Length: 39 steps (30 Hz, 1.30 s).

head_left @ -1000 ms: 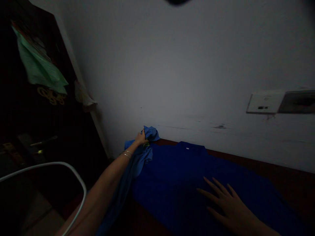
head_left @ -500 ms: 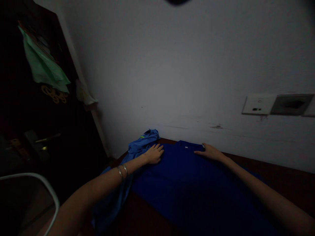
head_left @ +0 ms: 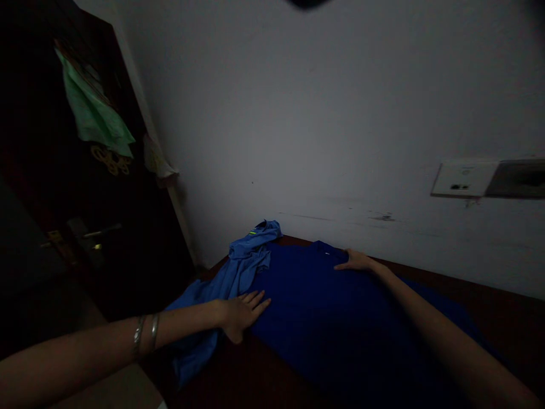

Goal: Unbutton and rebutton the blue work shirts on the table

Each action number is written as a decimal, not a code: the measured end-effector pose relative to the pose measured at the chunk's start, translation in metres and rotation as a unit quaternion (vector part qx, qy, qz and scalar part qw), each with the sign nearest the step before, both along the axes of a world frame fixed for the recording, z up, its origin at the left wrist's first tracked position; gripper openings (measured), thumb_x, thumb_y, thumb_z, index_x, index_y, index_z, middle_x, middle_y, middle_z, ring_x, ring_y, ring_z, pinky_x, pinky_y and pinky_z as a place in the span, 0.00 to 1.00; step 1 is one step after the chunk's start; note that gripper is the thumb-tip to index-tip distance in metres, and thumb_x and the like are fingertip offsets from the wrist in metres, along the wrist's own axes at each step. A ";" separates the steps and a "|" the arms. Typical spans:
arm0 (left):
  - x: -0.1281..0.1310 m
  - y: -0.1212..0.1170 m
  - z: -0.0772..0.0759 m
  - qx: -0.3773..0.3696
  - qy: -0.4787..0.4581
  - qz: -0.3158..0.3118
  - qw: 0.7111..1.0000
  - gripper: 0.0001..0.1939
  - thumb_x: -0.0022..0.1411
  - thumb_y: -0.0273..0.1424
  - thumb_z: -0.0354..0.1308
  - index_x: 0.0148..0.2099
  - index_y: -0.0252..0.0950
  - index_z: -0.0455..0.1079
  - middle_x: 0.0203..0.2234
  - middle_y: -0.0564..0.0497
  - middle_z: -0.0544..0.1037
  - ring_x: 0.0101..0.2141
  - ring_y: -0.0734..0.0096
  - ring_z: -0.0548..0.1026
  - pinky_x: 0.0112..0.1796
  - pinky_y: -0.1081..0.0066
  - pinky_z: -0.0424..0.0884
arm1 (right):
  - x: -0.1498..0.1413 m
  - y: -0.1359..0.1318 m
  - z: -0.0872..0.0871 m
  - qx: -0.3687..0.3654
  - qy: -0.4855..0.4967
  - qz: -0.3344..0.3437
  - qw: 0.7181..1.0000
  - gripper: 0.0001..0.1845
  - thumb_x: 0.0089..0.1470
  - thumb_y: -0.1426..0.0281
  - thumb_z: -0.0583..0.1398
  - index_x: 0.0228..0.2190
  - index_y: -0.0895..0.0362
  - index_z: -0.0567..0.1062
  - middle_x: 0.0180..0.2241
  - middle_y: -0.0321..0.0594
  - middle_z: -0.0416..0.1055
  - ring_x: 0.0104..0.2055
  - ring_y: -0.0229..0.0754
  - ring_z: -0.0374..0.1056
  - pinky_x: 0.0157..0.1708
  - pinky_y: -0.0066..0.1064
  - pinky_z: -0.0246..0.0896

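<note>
A dark blue shirt point(head_left: 306, 289) lies spread out in front of me, its collar at the far edge by the wall. My left hand point(head_left: 242, 313) rests at the shirt's left edge, fingers spread and nothing held. Near the right end of the collar, my right hand point(head_left: 356, 261) lies on the cloth, thumb apart from the fingers; its fingertips are partly hidden. A lighter blue garment point(head_left: 236, 272) is bunched to the left of the shirt and runs under my left forearm.
The dark reddish-brown tabletop point(head_left: 247, 369) meets a pale wall point(head_left: 319, 142) behind. At left stands a dark door point(head_left: 140, 244) with a handle point(head_left: 102, 232) and a hanging green cloth point(head_left: 96, 116). A white socket plate point(head_left: 465, 179) is on the wall at right.
My left hand has slid toward me and leftward, from the upper part of the shirt to its left edge. My right hand stays near the collar. The view has shifted slightly left.
</note>
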State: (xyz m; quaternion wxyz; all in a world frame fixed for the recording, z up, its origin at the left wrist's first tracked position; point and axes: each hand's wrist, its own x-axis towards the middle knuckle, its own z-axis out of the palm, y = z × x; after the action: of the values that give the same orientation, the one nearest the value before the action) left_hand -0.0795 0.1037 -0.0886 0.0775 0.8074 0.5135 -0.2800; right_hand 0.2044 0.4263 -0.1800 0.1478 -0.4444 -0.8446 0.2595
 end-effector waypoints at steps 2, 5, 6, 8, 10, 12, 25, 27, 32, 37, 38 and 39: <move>-0.002 -0.004 -0.005 0.053 0.019 -0.007 0.998 0.58 0.37 0.28 0.62 0.62 0.28 0.28 0.58 0.26 0.41 0.56 0.43 0.48 0.48 0.54 0.58 | -0.001 -0.007 0.005 -0.026 -0.002 0.047 0.999 0.38 0.31 0.52 0.63 0.42 0.62 0.70 0.42 0.50 0.70 0.44 0.51 0.66 0.45 0.35 0.58; -0.004 -0.003 -0.010 0.108 0.057 -0.050 0.991 0.50 0.43 0.23 0.58 0.62 0.32 0.32 0.56 0.27 0.49 0.53 0.45 0.57 0.41 0.57 0.65 | 0.000 -0.018 0.013 -0.079 0.009 0.098 0.992 0.28 0.36 0.54 0.61 0.38 0.60 0.73 0.37 0.44 0.73 0.38 0.48 0.68 0.40 0.33 0.61; -0.004 -0.002 -0.012 0.122 0.069 -0.064 0.988 0.47 0.45 0.23 0.56 0.62 0.33 0.34 0.55 0.28 0.52 0.51 0.46 0.60 0.38 0.59 0.66 | 0.000 -0.021 0.015 -0.099 0.018 0.102 0.990 0.27 0.39 0.53 0.59 0.37 0.59 0.73 0.35 0.43 0.73 0.37 0.47 0.69 0.38 0.33 0.62; -0.004 0.001 -0.012 0.156 0.084 -0.089 0.980 0.39 0.50 0.22 0.52 0.62 0.33 0.39 0.52 0.29 0.59 0.47 0.50 0.65 0.34 0.63 0.67 | 0.000 -0.029 0.018 -0.120 0.042 0.109 0.986 0.27 0.41 0.52 0.57 0.38 0.58 0.73 0.36 0.42 0.73 0.37 0.46 0.69 0.38 0.33 0.62; -0.003 0.004 -0.011 0.186 0.087 -0.112 0.972 0.31 0.54 0.22 0.48 0.60 0.35 0.46 0.45 0.33 0.66 0.41 0.56 0.69 0.30 0.66 0.67 | -0.002 -0.035 0.019 -0.103 0.060 0.122 0.985 0.28 0.39 0.53 0.59 0.40 0.57 0.72 0.39 0.41 0.72 0.40 0.47 0.68 0.41 0.34 0.61; 0.000 0.007 -0.006 0.203 0.080 -0.137 0.966 0.25 0.57 0.22 0.45 0.58 0.38 0.52 0.37 0.38 0.71 0.36 0.60 0.70 0.27 0.69 0.65 | -0.005 -0.040 0.019 -0.073 0.063 0.138 0.986 0.31 0.33 0.57 0.63 0.42 0.57 0.70 0.41 0.41 0.71 0.43 0.48 0.66 0.44 0.35 0.59; 0.062 0.010 0.071 0.262 -0.027 -0.226 0.938 0.16 0.61 0.27 0.44 0.50 0.39 0.62 0.51 0.42 0.64 0.54 0.59 0.57 0.50 0.56 0.54 | 0.056 -0.042 0.055 -0.144 0.114 0.104 0.978 0.20 0.34 0.62 0.63 0.33 0.58 0.74 0.32 0.41 0.74 0.35 0.49 0.69 0.35 0.34 0.65; 0.062 0.005 0.084 0.262 -0.037 -0.211 0.941 0.17 0.61 0.26 0.44 0.52 0.39 0.61 0.54 0.43 0.61 0.56 0.60 0.54 0.52 0.56 0.52 | 0.056 -0.041 0.064 -0.133 0.126 0.089 0.979 0.22 0.35 0.60 0.63 0.34 0.58 0.74 0.33 0.41 0.74 0.35 0.49 0.69 0.35 0.34 0.64; 0.029 -0.016 0.095 0.270 -0.021 -0.152 0.950 0.20 0.61 0.24 0.43 0.55 0.40 0.56 0.56 0.44 0.56 0.57 0.59 0.51 0.54 0.57 0.50 | 0.009 -0.038 0.081 -0.097 0.134 0.118 0.979 0.24 0.36 0.59 0.62 0.37 0.60 0.72 0.34 0.42 0.73 0.34 0.48 0.69 0.36 0.36 0.64; -0.023 -0.042 0.067 0.262 0.031 -0.103 0.959 0.22 0.60 0.22 0.43 0.57 0.38 0.54 0.56 0.41 0.56 0.56 0.58 0.53 0.53 0.58 0.51 | -0.075 -0.042 0.080 0.017 0.117 0.170 0.978 0.22 0.40 0.61 0.61 0.39 0.57 0.72 0.39 0.40 0.72 0.41 0.47 0.66 0.42 0.36 0.60; -0.032 -0.047 0.059 0.260 0.037 -0.090 0.961 0.23 0.60 0.22 0.43 0.57 0.38 0.54 0.56 0.41 0.56 0.56 0.57 0.54 0.53 0.58 0.52 | -0.090 -0.045 0.077 0.046 0.106 0.156 0.981 0.23 0.40 0.62 0.62 0.40 0.56 0.72 0.40 0.40 0.71 0.42 0.47 0.66 0.43 0.36 0.59; -0.039 -0.052 0.051 0.257 0.038 -0.075 0.963 0.24 0.59 0.21 0.44 0.57 0.38 0.54 0.56 0.40 0.56 0.56 0.56 0.54 0.52 0.58 0.53 | -0.103 -0.048 0.072 0.070 0.088 0.136 0.984 0.23 0.40 0.61 0.62 0.41 0.55 0.71 0.41 0.41 0.71 0.44 0.48 0.65 0.44 0.36 0.58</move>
State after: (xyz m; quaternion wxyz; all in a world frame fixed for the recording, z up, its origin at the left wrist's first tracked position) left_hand -0.1188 0.0518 -0.0378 -0.1732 0.8253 0.5084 -0.1742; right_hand 0.1017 0.3783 -0.1076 0.2155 -0.2896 -0.8968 0.2558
